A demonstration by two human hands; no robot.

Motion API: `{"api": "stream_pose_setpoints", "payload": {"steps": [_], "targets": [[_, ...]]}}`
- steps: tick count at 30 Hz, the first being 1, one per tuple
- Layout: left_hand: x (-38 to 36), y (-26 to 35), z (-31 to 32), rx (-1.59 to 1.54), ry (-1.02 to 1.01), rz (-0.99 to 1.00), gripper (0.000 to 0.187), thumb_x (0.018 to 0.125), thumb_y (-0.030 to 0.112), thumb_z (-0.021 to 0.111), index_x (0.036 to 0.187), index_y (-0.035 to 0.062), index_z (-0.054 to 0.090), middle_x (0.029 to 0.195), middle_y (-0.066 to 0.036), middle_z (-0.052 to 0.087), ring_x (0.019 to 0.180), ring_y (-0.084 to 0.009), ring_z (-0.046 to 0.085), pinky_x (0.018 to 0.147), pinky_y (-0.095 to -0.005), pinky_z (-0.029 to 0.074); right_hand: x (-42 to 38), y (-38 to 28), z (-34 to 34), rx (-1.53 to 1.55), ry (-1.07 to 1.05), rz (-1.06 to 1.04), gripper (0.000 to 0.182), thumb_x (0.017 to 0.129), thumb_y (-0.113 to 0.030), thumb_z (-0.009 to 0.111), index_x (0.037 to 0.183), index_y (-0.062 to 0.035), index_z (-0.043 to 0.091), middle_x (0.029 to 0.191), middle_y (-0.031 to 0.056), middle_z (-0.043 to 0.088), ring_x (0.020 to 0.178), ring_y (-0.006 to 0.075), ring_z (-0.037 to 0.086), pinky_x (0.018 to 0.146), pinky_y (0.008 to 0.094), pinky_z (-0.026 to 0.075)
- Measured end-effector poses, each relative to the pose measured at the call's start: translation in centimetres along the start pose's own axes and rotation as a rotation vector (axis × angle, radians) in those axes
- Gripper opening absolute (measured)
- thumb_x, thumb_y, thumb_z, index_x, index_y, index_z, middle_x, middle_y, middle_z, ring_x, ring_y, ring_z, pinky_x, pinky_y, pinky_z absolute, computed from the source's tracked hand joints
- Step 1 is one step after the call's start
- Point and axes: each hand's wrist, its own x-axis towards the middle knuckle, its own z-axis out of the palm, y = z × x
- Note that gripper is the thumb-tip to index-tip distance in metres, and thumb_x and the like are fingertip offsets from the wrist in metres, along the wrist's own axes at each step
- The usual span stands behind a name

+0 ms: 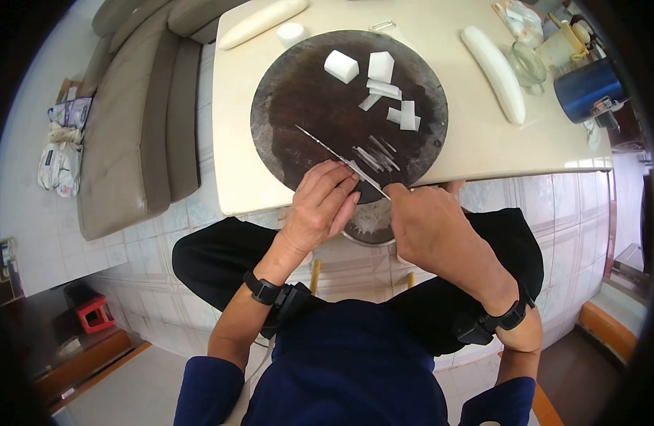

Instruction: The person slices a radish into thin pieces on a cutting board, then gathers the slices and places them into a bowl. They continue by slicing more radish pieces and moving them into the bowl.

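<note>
My right hand [433, 227] is closed around the handle of a knife [318, 142], seen almost edge-on with its blade slanting across the near part of a round dark cutting board [291, 92]. Against the blade's left side, my left hand [320, 199] presses with its fingers together on a white radish slice, mostly hidden under them. Thin radish strips [376, 156] lie just beyond the knife. Farther back on the board are flat radish slices [408, 116] and two thick radish chunks [341, 66]. Below the board's near edge, a metal bowl [373, 242] holds white shreds.
On the cream table [234, 142] lie a whole white radish [494, 74] at right, another radish [263, 23] at left and a cut radish end [291, 33]. A blue pot [586, 92] and a glass jug [528, 65] stand at right. A sofa [138, 121] is left.
</note>
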Motion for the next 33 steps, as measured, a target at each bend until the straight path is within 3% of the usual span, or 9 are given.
{"api": "stream_pose_setpoints", "payload": {"steps": [9, 11, 14, 24, 27, 33], "targets": [[-0.1, -0.2, 0.2, 0.003, 0.005, 0.009, 0.025, 0.07, 0.0, 0.072, 0.094, -0.0044, 0.067, 0.099, -0.016, 0.063, 0.099, -0.0347, 0.06, 0.086, -0.0433, 0.051, 1.5, -0.1, 1.0, 0.076, 0.071, -0.009, 0.014, 0.071, 0.001, 0.058, 0.084, 0.0044, 0.053, 0.058, 0.0211, 0.056, 0.061, 0.0368, 0.062, 0.057, 0.0427, 0.049], [-0.2, -0.2, 0.1, 0.0, 0.02, 0.01, 0.025, 0.071, -0.001, 0.072, 0.095, -0.0039, 0.068, 0.101, -0.016, 0.064, 0.099, -0.0355, 0.061, 0.086, -0.0426, 0.051, 1.2, 0.6, 0.8, 0.048, 0.043, -0.001, 0.013, 0.076, 0.0, 0.056, 0.088, 0.0058, 0.054, 0.06, 0.0219, 0.057, 0.062, 0.0374, 0.061, 0.058, 0.0455, 0.047], [-0.2, -0.2, 0.1, -0.007, 0.01, 0.014, 0.026, 0.071, -0.001, 0.072, 0.096, -0.004, 0.067, 0.101, -0.016, 0.063, 0.099, -0.0357, 0.06, 0.086, -0.0429, 0.051, 0.7, 0.3, -0.1, 0.085, 0.055, 0.019, 0.009, 0.075, -0.003, 0.059, 0.078, 0.004, 0.055, 0.063, 0.0235, 0.06, 0.062, 0.0393, 0.064, 0.06, 0.0442, 0.052], [-0.2, -0.2, 0.2, 0.003, 0.004, 0.013, 0.027, 0.069, 0.0, 0.072, 0.095, -0.0042, 0.066, 0.1, -0.016, 0.063, 0.099, -0.0347, 0.06, 0.085, -0.0432, 0.05, 0.1, 0.0, -0.1, 0.085, 0.034, -0.016, 0.008, 0.075, -0.002, 0.057, 0.078, 0.0036, 0.054, 0.062, 0.0234, 0.06, 0.063, 0.0391, 0.064, 0.059, 0.0437, 0.051], [-0.4, -0.2, 0.1, 0.007, -0.003, 0.012, 0.029, 0.069, 0.001, 0.073, 0.097, -0.0046, 0.066, 0.1, -0.016, 0.062, 0.099, -0.0339, 0.059, 0.087, -0.0444, 0.05, 0.9, -0.4, 1.0, 0.071, -0.018, 0.006, 0.016, 0.075, -0.001, 0.055, 0.089, 0.0054, 0.054, 0.063, 0.0231, 0.057, 0.064, 0.0379, 0.059, 0.06, 0.0442, 0.048], [-0.1, -0.1, 0.1, 0.007, -0.01, 0.02, 0.028, 0.069, 0.0, 0.073, 0.096, -0.0045, 0.067, 0.1, -0.016, 0.062, 0.099, -0.0347, 0.06, 0.085, -0.0433, 0.05, 2.7, 0.6, 1.5, 0.09, 0.103, 0.008, 0.011, 0.073, -0.006, 0.06, 0.078, 0.0025, 0.056, 0.069, 0.0234, 0.062, 0.067, 0.0409, 0.064, 0.062, 0.0448, 0.052]]}}
